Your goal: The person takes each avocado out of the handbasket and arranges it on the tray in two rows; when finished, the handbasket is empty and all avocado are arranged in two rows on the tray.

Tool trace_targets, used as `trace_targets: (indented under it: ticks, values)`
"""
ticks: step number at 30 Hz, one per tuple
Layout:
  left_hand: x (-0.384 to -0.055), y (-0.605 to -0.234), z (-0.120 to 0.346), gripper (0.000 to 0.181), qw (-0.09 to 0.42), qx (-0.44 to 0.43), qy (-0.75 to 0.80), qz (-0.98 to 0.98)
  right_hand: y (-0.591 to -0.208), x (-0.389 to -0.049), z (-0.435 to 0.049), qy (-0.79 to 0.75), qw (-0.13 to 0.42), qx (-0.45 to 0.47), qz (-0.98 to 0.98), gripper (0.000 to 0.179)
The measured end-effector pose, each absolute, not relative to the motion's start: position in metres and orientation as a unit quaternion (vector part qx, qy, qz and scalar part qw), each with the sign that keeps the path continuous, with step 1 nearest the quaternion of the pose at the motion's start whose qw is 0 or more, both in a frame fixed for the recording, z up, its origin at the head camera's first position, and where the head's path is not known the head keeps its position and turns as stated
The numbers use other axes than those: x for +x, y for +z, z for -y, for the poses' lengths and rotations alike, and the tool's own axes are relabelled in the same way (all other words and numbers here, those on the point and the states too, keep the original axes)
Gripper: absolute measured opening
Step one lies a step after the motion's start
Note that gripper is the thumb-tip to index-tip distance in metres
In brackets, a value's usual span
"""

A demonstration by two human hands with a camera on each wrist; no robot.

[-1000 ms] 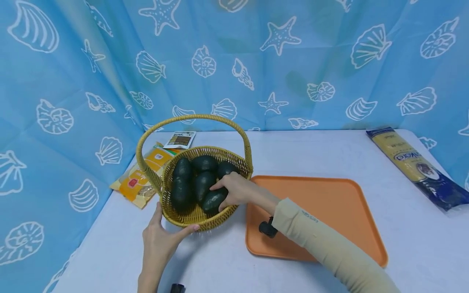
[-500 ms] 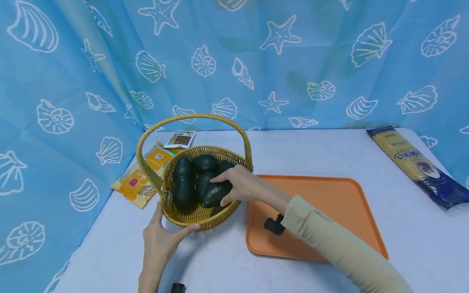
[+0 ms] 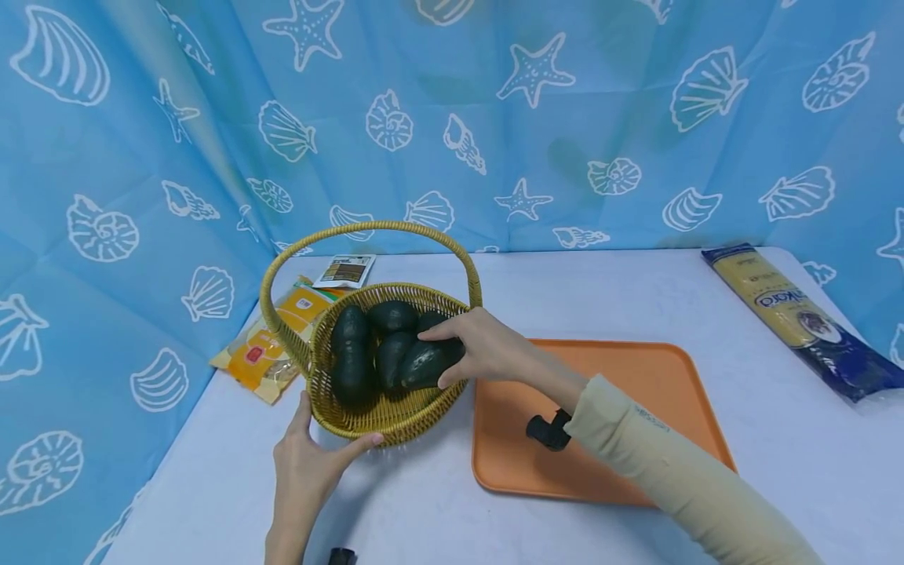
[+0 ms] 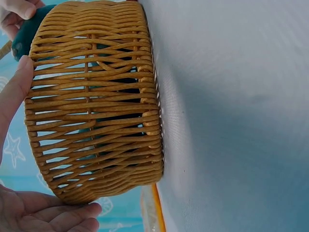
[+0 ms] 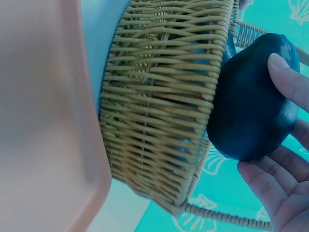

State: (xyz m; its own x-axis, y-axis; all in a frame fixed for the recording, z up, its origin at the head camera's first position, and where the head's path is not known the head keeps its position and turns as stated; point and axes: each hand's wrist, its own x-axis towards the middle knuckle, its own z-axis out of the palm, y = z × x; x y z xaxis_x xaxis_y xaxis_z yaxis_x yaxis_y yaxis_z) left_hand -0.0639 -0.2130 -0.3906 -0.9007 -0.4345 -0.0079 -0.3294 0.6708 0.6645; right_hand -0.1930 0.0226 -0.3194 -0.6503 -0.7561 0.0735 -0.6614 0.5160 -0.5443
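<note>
A yellow-brown wicker basket with a tall arched handle stands on the table, with several dark green avocados inside. My left hand holds its near left side, thumb at the rim and fingers spread along the wall. My right hand grips one avocado between thumb and fingers. In the right wrist view this avocado is raised to the basket's rim, overlapping it. Part of the avocado is hidden by the right hand in the head view.
An orange tray lies right of the basket, beneath the right forearm. Yellow food packets and a small white packet lie behind it on the left. A long pasta bag is at far right. A blue shell-patterned curtain backs the table.
The right hand has lifted the avocado off the others and drawn it up and rightward to the basket's right rim. The left hand has stayed on the basket.
</note>
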Motion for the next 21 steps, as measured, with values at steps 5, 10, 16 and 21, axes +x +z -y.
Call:
trace_targets:
  ticks: [5,10,16,21]
  values:
    - [-0.064,-0.39,0.212,0.126,0.08,0.207,-0.346,0.912,-0.317,-0.192,-0.031,-0.276,0.076,-0.401,-0.87,0.061]
    - [-0.064,-0.39,0.212,0.125,0.079,0.207,-0.346,0.912,-0.317,-0.192,-0.04,-0.284,0.066,-0.398,-0.87,0.061]
    - [-0.064,-0.39,0.212,0.125,0.081,0.209,-0.344,0.912,-0.319,-0.192,-0.051,-0.308,0.072,-0.387,-0.866,0.061]
    - [-0.063,-0.39,0.212,0.128,0.076,0.214,-0.345,0.911,-0.319,-0.192,-0.059,-0.318,0.069,-0.38,-0.866,0.061]
